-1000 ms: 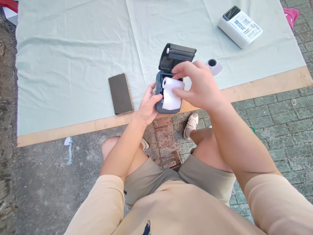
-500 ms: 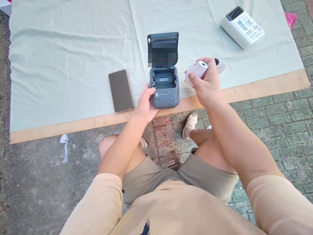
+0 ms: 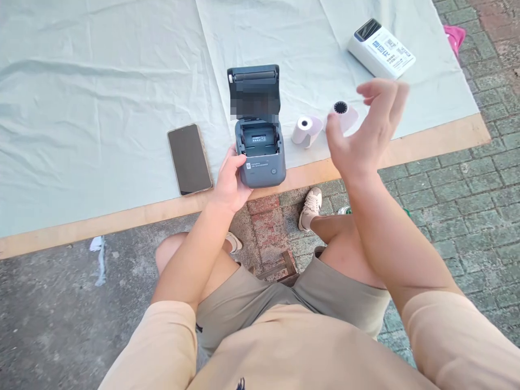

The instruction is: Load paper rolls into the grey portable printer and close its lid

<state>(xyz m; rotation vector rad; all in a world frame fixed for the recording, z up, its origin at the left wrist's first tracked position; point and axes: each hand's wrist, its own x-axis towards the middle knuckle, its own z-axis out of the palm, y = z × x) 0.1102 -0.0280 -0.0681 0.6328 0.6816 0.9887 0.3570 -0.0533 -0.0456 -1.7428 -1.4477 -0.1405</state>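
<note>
A small dark grey printer point(image 3: 262, 160) stands on the pale green cloth point(image 3: 101, 97) near the board's front edge, its lid up and its paper bay bare. My left hand point(image 3: 229, 181) grips the printer's left side. A white paper roll point(image 3: 305, 130) lies on the cloth just right of the printer. Beside it lies a second roll point(image 3: 345, 112) with a dark core. My right hand point(image 3: 368, 135) hovers above and right of the rolls, fingers spread, holding nothing.
A phone point(image 3: 189, 158) lies face up left of the printer. A white box-shaped device point(image 3: 381, 49) sits at the far right of the cloth, a pink item point(image 3: 454, 35) beyond it. The wooden board's edge point(image 3: 122, 219) runs along the front. Paving and my knees are below.
My right hand lifted the paper roll out of the printer, set it on the cloth to the right and let go. The printer's lid stands fully open. My left hand stayed on the printer.
</note>
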